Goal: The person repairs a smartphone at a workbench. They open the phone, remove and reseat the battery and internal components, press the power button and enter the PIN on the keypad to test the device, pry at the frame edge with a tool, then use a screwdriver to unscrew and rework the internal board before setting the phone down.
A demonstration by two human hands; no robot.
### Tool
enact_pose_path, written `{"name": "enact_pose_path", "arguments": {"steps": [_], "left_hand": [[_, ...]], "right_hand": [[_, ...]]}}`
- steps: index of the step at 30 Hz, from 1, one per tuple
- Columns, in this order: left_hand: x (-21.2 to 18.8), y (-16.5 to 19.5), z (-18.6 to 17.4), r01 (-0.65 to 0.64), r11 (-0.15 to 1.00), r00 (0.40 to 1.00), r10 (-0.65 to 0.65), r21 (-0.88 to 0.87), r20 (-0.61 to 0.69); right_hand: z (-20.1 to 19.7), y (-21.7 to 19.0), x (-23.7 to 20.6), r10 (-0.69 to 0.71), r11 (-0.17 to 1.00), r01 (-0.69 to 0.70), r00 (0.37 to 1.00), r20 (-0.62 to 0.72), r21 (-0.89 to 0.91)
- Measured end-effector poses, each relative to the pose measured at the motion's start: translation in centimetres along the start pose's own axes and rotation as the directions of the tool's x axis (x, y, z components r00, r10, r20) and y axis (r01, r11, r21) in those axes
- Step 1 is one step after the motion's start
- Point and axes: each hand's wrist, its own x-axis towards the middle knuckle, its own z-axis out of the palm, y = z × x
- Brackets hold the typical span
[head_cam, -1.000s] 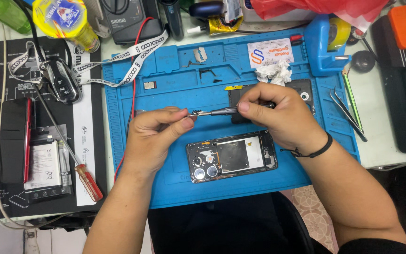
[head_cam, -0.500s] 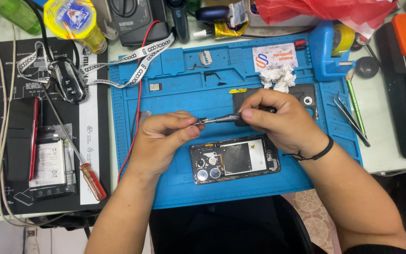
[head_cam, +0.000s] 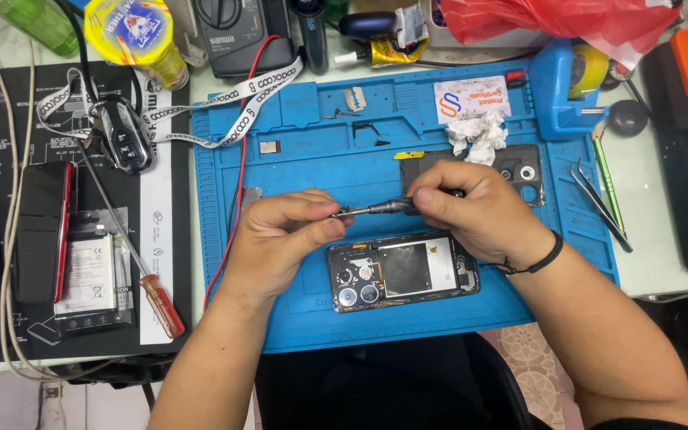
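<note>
- Broadly: blue mat (head_cam: 312, 318) lies flat on the table (head_cam: 662, 263); soft-looking rubbery surface, likely keeps small parts from sliding.
- Opened phone (head_cam: 402, 271) lies on the mat just below both hands, back off, camera lenses and a metal shield exposed. Judged rigid but fragile: thin frame, bare board. Best held by the long edges, not the open middle.
- Back cover (head_cam: 519, 169) lies on the mat above the right hand, partly hidden by it. Thin, probably flexes.
- Left hand (head_cam: 280, 239): grip closed, thumb and forefinger pinching the tip end of the screwdriver (head_cam: 376, 209).
- Right hand (head_cam: 483, 211): grip closed around the handle end of the same tool; black band at the wrist.
- Screwdriver held level between the hands, above the phone, not touching it. Slim metal shaft, light, stiff; smooth, so likely slippery. Handle gives the surest hold.
- Tweezers (head_cam: 599, 203) rest at the mat's right edge, well apart from the hands.
</note>
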Motion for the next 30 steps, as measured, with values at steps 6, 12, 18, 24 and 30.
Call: {"name": "enact_pose_path", "arguments": {"steps": [6, 12, 18, 24, 30], "left_hand": [[0.6, 2.1, -0.3, -0.077, 0.902, 0.997, 0.072, 0.424, 0.029], [-0.2, 4.0, -0.8, 0.133, 0.517, 0.974, -0.225, 0.846, -0.016], [0.2, 4.3, -0.5, 0.052, 0.456, 0.972, -0.226, 0.888, 0.059], [0.2, 4.1, -0.5, 0.125, 0.470, 0.967, -0.256, 0.874, -0.001], [0.2, 4.2, -0.4, 0.122, 0.456, 0.968, -0.251, 0.882, -0.004]], "right_hand": [[1.5, -4.0, -0.6, -0.144, 0.906, 0.096, 0.986, -0.086, -0.413], [5.3, -11.2, -2.8, -0.202, 0.114, 0.265, 0.950, 0.239, -0.957], [10.7, -11.9, -1.3, -0.140, -0.196, 0.468, 0.856, 0.497, -0.862], [12.4, -11.0, 0.8, -0.067, -0.138, 0.490, 0.862, 0.502, -0.861], [12.6, -10.5, 1.8, -0.047, -0.101, 0.524, 0.847, 0.530, -0.846]]}}
